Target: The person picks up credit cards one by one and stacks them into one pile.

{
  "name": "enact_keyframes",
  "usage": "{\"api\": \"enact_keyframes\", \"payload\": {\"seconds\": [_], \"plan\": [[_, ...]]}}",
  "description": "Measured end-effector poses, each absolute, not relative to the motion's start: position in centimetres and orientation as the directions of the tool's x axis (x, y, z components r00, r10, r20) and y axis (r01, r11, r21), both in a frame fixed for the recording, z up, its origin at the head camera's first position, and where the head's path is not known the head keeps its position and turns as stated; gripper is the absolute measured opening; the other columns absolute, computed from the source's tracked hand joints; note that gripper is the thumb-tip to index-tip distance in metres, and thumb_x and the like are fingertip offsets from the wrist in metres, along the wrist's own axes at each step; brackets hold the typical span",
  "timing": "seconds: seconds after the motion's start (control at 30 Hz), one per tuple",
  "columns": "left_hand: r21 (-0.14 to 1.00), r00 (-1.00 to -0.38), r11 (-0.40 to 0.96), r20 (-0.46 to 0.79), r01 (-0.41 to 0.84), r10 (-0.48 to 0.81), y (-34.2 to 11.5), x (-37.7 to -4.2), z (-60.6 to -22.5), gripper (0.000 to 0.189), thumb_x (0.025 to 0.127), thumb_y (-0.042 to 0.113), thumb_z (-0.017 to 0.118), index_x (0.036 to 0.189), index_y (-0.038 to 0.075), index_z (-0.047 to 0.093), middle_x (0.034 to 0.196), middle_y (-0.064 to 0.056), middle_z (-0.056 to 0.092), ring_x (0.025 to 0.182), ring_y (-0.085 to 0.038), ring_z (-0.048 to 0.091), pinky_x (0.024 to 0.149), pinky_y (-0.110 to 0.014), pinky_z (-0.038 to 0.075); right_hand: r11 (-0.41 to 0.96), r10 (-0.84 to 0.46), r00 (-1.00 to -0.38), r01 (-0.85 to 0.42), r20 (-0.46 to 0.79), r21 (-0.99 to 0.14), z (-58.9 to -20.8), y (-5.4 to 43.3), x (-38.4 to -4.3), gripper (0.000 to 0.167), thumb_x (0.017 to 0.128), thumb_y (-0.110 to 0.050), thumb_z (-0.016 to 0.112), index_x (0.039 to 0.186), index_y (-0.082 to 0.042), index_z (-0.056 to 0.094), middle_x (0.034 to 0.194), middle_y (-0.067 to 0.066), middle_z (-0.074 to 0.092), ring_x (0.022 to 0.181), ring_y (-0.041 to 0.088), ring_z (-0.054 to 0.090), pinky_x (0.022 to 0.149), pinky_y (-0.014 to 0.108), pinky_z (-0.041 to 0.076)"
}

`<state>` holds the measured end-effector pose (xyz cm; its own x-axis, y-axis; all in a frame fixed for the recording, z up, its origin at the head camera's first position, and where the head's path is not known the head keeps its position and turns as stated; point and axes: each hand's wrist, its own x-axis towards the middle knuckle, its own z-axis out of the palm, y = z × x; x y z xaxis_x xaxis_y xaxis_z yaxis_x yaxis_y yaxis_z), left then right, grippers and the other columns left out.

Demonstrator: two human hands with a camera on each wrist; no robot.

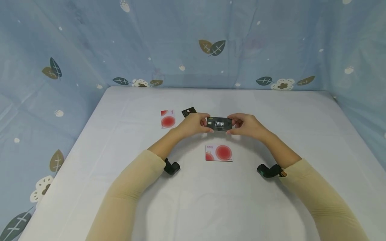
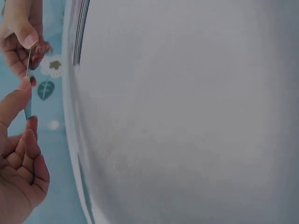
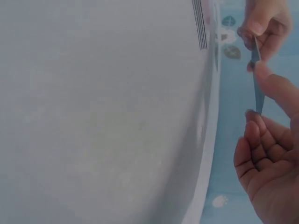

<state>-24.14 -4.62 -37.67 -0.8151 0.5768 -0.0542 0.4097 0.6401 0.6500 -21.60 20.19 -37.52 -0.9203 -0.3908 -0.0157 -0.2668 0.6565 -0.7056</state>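
Both hands hold up one black card (image 1: 219, 124) with "Vip" printed in white and a small chip at its left. The left hand (image 1: 194, 124) pinches its left end between thumb and fingers. At the right end, the right hand (image 1: 245, 125) pinches it the same way. Seen edge-on, the card (image 2: 29, 100) is a thin strip between the fingertips in the left wrist view; the right wrist view shows the card (image 3: 258, 88) likewise. Nearer the person, a stack of white cards with red circles (image 1: 219, 153) lies on the table.
On the white table (image 1: 241, 207), another white card with red circles (image 1: 167, 119) lies left of the hands. Beside it a black card (image 1: 188, 111) is partly hidden by the left hand. Blue patterned cloth (image 1: 169, 43) hangs behind the table and at its sides.
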Motion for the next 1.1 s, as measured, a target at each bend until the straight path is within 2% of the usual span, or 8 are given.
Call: {"api": "enact_keyframes", "payload": {"seconds": [0.47,0.67,0.83,1.0,1.1], "plan": [[0.68,-0.821,0.62,-0.046,0.392,0.569,-5.4,-20.7,-35.5,0.067,0.077,0.029,0.079,0.132,0.0,0.052,0.081,0.001,0.062,0.072,-0.012,0.053,0.067,-0.024,0.041,0.66,-0.411,-0.912,-0.299,0.002,-0.689,-36.0,19.8,-18.7,0.06,0.072,-0.023,0.083,0.121,0.001,0.059,0.091,0.012,0.058,0.081,0.021,0.052,0.071,0.029,0.044],[0.676,-0.829,0.634,-0.061,0.376,0.556,-5.6,-19.5,-35.4,0.063,0.076,0.029,0.079,0.129,0.003,0.056,0.08,0.002,0.061,0.071,-0.01,0.053,0.066,-0.023,0.041,0.656,-0.432,-0.902,-0.328,0.018,-0.679,-35.9,19.7,-17.4,0.059,0.071,-0.021,0.083,0.12,0.001,0.06,0.091,0.011,0.058,0.083,0.02,0.053,0.069,0.03,0.045],[0.664,-0.819,0.635,-0.058,0.395,0.57,-5.5,-18.7,-35.4,0.064,0.075,0.032,0.079,0.128,0.002,0.056,0.077,0.005,0.062,0.069,-0.008,0.054,0.066,-0.022,0.042,0.644,-0.439,-0.898,-0.343,0.037,-0.684,-36.1,19.9,-16.6,0.056,0.071,-0.019,0.083,0.119,0.001,0.061,0.09,0.008,0.058,0.083,0.02,0.053,0.072,0.034,0.048],[0.674,-0.813,0.621,-0.051,0.4,0.58,-5.6,-17.9,-35.4,0.065,0.075,0.03,0.08,0.127,0.001,0.056,0.075,0.005,0.062,0.067,-0.008,0.053,0.064,-0.022,0.042,0.635,-0.448,-0.893,-0.343,0.032,-0.692,-36.1,19.8,-16.0,0.055,0.071,-0.02,0.083,0.118,-0.001,0.061,0.089,0.006,0.058,0.083,0.019,0.053,0.07,0.029,0.047],[0.684,-0.81,0.615,-0.058,0.394,0.584,-5.7,-17.5,-35.8,0.063,0.075,0.03,0.08,0.126,0.001,0.057,0.074,0.005,0.062,0.066,-0.008,0.053,0.062,-0.022,0.041,0.633,-0.459,-0.888,-0.341,0.018,-0.695,-36.3,19.9,-15.7,0.055,0.07,-0.019,0.084,0.117,-0.001,0.061,0.089,0.006,0.058,0.082,0.019,0.053,0.07,0.031,0.048]]}}
